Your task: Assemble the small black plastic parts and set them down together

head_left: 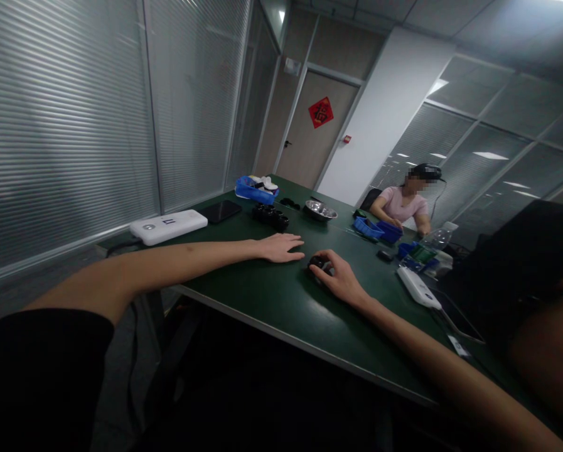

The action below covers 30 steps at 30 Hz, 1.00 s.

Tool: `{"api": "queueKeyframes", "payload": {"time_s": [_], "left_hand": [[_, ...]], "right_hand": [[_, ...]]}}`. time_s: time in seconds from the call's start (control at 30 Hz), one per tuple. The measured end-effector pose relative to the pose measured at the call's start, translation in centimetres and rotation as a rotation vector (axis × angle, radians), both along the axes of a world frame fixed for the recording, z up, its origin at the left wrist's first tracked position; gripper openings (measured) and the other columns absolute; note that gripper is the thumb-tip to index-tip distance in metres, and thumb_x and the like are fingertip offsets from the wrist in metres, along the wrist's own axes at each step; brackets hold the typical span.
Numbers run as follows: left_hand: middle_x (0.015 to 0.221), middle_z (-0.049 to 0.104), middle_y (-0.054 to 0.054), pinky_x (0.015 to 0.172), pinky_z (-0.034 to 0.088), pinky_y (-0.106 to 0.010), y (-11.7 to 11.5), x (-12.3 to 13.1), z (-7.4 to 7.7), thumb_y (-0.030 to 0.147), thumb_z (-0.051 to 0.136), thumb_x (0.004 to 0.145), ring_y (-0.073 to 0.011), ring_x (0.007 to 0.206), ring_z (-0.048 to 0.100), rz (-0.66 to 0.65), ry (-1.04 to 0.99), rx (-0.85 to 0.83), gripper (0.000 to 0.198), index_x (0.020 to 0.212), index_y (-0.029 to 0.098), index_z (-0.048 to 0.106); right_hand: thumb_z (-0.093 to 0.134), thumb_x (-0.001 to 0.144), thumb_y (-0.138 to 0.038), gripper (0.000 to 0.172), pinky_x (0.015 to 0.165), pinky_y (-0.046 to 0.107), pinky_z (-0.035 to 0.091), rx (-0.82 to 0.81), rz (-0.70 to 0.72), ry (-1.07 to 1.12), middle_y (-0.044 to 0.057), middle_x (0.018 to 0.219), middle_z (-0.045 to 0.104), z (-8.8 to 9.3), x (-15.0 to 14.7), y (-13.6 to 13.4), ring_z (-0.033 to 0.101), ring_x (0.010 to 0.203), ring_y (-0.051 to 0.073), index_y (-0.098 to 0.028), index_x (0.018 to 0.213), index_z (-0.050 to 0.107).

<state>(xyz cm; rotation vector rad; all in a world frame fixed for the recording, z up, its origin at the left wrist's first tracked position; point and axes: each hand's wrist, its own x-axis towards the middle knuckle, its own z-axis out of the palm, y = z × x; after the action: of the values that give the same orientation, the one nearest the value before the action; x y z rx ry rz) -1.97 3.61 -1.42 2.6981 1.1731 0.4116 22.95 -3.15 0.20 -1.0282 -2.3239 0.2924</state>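
My left hand [281,247] lies palm down on the dark green table [262,295], fingers spread, holding nothing. To its right, my right hand [340,276] has its thumb and fingers around a small black round object [316,262] that rests on the table. Just beyond my left hand stands a cluster of black round pieces [270,217]. A shiny metal bowl [321,211] sits farther back, near the middle of the table.
A white power bank [169,226] and a dark phone [223,211] lie at the left. Behind is a filled blue basket [257,189]. At the right are blue trays [368,228], a plastic bottle [434,242], another white power bank [417,287] and a seated person [406,204].
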Motion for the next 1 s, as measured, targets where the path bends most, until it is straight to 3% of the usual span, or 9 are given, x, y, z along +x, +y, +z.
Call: {"api": "queueKeyframes", "payload": {"time_s": [0.2,0.47,1.0], "left_hand": [[0.168,0.025,-0.017,0.125,0.022,-0.05,1.4,0.2,0.1,0.069,0.028,0.1,-0.0325,0.156,0.025,0.129,0.005,-0.042,0.08,0.159,0.016,0.035],[0.166,0.032,-0.016,0.124,0.025,-0.047,2.4,-0.3,-0.1,0.065,0.029,0.101,-0.0309,0.154,0.031,0.213,0.022,-0.011,0.076,0.158,0.015,0.037],[0.157,0.047,-0.018,0.118,0.035,-0.047,3.2,-1.7,0.2,0.059,0.034,0.101,-0.0327,0.144,0.046,0.259,0.005,0.031,0.069,0.148,0.011,0.05]], "right_hand": [[0.063,0.096,-0.045,0.03,0.073,0.035,0.055,0.002,-0.002,-0.01,0.007,0.112,0.069,-0.1,0.2,0.0,0.066,0.092,0.022,-0.023,0.117,0.063],[0.063,0.097,-0.043,0.029,0.073,0.034,0.055,-0.002,-0.002,-0.016,0.007,0.112,0.068,0.1,-0.1,-0.2,0.065,0.093,0.021,-0.023,0.117,0.062],[0.064,0.096,-0.046,0.032,0.075,0.036,0.056,0.001,0.014,-0.003,0.008,0.116,0.068,0.1,0.0,-0.1,0.066,0.096,0.023,-0.024,0.12,0.062]]}}
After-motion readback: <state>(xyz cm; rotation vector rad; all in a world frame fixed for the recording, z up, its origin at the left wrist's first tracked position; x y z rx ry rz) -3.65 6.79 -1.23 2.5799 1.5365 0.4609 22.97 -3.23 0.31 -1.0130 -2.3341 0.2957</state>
